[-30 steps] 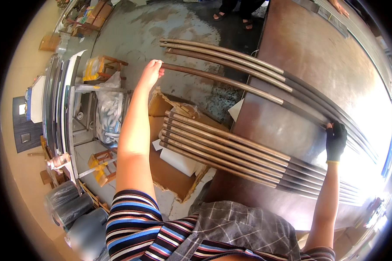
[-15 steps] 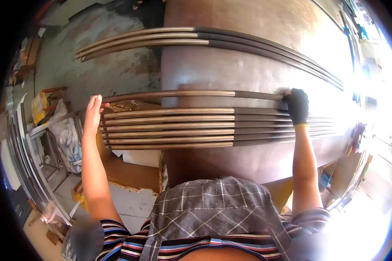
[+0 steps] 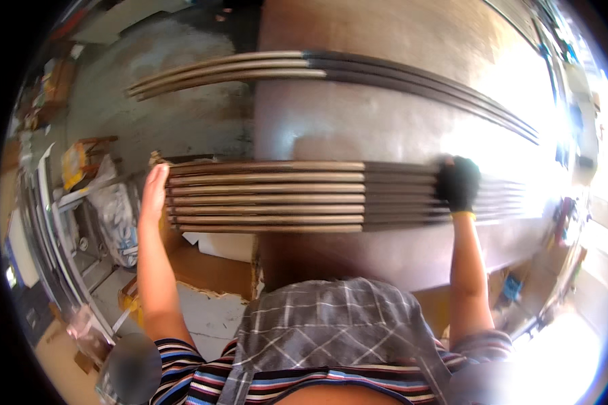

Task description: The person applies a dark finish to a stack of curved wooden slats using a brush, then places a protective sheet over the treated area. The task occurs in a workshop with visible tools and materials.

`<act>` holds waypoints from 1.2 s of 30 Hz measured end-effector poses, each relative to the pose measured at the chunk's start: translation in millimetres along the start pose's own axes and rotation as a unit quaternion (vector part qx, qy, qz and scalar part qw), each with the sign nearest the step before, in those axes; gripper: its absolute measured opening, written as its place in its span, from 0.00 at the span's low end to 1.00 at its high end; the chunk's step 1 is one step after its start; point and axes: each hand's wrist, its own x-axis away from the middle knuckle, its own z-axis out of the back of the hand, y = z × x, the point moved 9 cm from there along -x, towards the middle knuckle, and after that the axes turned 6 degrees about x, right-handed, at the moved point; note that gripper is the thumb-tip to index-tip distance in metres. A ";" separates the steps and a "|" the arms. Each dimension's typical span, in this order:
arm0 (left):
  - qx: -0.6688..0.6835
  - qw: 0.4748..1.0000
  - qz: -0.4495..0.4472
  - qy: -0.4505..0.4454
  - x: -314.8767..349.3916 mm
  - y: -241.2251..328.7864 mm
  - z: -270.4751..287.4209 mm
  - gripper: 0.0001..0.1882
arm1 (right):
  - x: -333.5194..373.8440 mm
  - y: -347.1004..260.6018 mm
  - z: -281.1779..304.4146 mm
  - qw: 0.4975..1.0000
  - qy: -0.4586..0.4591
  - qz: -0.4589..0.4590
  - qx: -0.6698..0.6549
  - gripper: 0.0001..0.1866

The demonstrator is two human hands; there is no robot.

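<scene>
A row of several long, thin metal tubes [image 3: 270, 179] lies side by side on the brown table, their left parts shiny bronze and their right parts dark. My bare left hand [image 3: 155, 192] is flat against the left ends of the row, fingers stretched upward. My right hand [image 3: 458, 183], in a black glove, lies over the dark part of the tubes. Motion blur hides its fingers, so its grip is unclear. Farther off, a smaller group of similar tubes [image 3: 250, 74] lies across the table, its left ends jutting past the edge.
The table [image 3: 398, 253] has a smooth brown top. Below the tubes' left ends stands an open cardboard box [image 3: 206, 270]. Metal frames [image 3: 61, 236] and a clear plastic bag [image 3: 118, 223] are at the left. Bright light washes out the right side.
The farthest tube of the near row, apart from the others before, now lies against them. Both hands have come nearer with it, and my left hand has shifted slightly right.
</scene>
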 end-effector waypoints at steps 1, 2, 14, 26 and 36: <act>-0.015 1.000 0.005 -0.018 4.4 19.1 -9.8 0.18 | 5.1 0.8 -2.9 1.000 -0.005 0.020 0.007 0.15; 0.015 0.998 0.015 -0.053 -0.7 15.5 -6.7 0.15 | 6.5 -0.7 -3.4 0.999 -0.008 0.041 0.003 0.15; 0.087 0.986 0.057 0.130 -153.0 62.4 33.0 0.28 | -99.1 -106.5 58.9 0.996 0.035 0.077 -0.041 0.38; 0.117 0.992 0.001 0.054 -151.0 49.3 24.7 0.17 | -97.5 -101.3 55.0 0.995 0.060 0.041 -0.072 0.22; 0.027 0.999 -0.023 0.007 -80.3 19.5 -8.5 0.20 | -96.0 -42.5 50.0 0.989 0.064 0.030 -0.131 0.16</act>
